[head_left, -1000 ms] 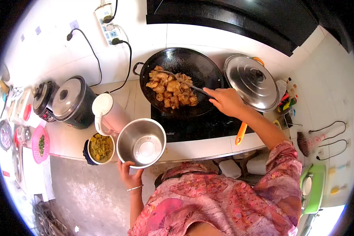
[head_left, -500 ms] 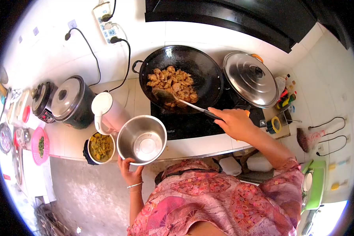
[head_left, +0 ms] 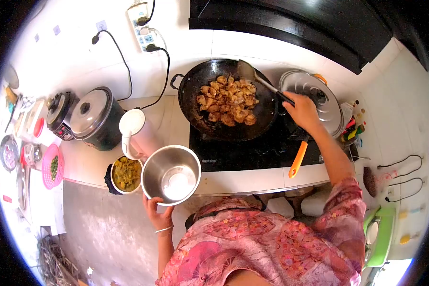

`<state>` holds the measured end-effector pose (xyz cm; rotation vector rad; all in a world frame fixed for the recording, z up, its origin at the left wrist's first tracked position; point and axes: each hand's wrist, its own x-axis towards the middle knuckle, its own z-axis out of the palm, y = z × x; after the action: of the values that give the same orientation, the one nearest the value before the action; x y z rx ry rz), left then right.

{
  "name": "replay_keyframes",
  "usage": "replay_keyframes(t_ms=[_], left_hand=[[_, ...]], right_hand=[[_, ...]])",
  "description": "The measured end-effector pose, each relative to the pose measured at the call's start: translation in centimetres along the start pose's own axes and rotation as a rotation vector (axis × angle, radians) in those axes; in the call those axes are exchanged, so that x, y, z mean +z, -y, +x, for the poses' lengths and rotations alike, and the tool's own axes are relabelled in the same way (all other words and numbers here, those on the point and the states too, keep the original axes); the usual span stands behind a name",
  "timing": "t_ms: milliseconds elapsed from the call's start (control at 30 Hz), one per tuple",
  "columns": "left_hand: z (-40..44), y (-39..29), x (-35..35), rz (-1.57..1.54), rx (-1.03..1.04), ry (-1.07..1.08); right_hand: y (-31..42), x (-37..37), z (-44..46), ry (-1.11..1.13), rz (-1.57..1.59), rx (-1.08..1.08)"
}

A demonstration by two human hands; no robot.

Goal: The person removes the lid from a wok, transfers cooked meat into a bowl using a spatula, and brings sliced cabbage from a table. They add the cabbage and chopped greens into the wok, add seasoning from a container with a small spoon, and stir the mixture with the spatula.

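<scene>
My left hand [head_left: 158,214] grips the lower rim of a steel bowl [head_left: 190,159], tilted so that its bare inside faces me. My right hand [head_left: 301,112] is wrapped round the black handle of a wok spatula [head_left: 267,85]. The spatula's blade is at the far right side of the black wok [head_left: 195,114], apart from the food. Browned chunks of meat [head_left: 229,102] lie in the middle of the wok. Just left of the steel bowl stands a smaller bowl [head_left: 113,183] of yellow-green chopped vegetables [head_left: 127,174].
A pale jug [head_left: 140,136], a large lidded pot [head_left: 93,119] and an electric cooker [head_left: 59,117] stand left of the hob [head_left: 238,159]. A steel lid [head_left: 331,112] leans right of the wok. An orange-handled utensil [head_left: 298,159] crosses the counter edge. A pink basket [head_left: 52,167] sits far left.
My right hand has moved up and right, lifting the spatula from the meat to the wok's far rim. The meat is spread differently. My left hand still holds the steel bowl.
</scene>
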<state>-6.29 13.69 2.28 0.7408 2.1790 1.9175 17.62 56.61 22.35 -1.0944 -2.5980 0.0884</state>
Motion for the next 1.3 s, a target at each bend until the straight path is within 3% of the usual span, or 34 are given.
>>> replay_keyframes(t_ms=[67,167,233,333,533,700,767,900,1067,1200,1300], left_hand=[[-0.3,0.0,-0.4,0.024,-0.004,0.005],[-0.6,0.0,-0.4,0.028,0.014,0.008],[-0.6,-0.4,-0.2,0.009,0.035,0.018],[-0.3,-1.3,0.3,0.025,0.017,0.037],[0.2,-1.0,1.1,0.001,0.036,0.041],[0.7,-0.7,1.2,-0.004,0.05,0.054],[0.9,-1.0,1.4,-0.009,0.044,0.055],[1.2,-1.2,1.7,-0.026,0.017,0.055],[1.6,-1.2,1.9,0.028,0.056,0.083],[1.9,-1.8,1.8,0.023,0.074,0.084],[2.1,-1.8,2.0,-0.018,0.105,0.069]], right_hand=[[-0.1,0.9,3.1,0.053,-0.125,0.05],[1.0,3.8,5.4,0.096,-0.049,-0.003],[4.6,5.6,4.8,0.216,-0.084,-0.143],[5.3,7.6,1.6,0.047,-0.019,-0.388],[4.2,1.3,-2.8,0.15,-0.246,-0.393],[5.0,-9.3,-4.9,0.107,-0.106,-0.371],[6.6,-12.7,-6.3,0.203,-0.311,-0.332],[7.4,-8.9,-6.9,0.261,-0.415,-0.379],[4.7,0.5,-3.7,0.108,-0.46,-0.279],[2.3,-2.0,-3.7,0.164,-0.135,-0.071],[-0.1,-4.8,-4.2,0.132,-0.026,-0.135]])
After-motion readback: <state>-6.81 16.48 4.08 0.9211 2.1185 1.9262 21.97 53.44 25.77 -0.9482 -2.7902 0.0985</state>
